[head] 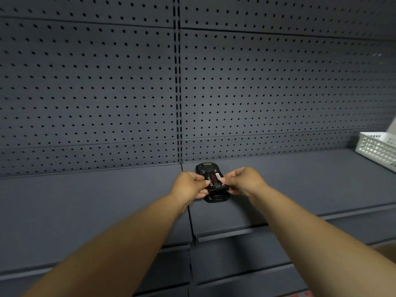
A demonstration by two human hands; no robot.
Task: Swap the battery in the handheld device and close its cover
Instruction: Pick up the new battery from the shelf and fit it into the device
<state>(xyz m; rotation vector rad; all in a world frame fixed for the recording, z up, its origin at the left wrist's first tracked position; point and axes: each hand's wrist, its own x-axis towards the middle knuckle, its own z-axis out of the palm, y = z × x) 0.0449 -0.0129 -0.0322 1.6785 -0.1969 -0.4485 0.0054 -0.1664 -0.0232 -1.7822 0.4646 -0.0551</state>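
Both bare forearms reaching out; left hand (189, 185) and right hand (244, 181) — each grip pinched on the battery (216, 183) from either side — above the handheld device (214, 189), flat on the dark shelf (289, 181). Farther right, white basket (377, 150).

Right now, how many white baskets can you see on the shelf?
1. The white basket sits at the far right of the shelf, against the pegboard wall, cut off by the picture edge. More could be hidden beyond it.

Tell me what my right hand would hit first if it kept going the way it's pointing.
The battery: your right hand points left and already pinches its edge. Past that is your left hand; depth is hard to judge.
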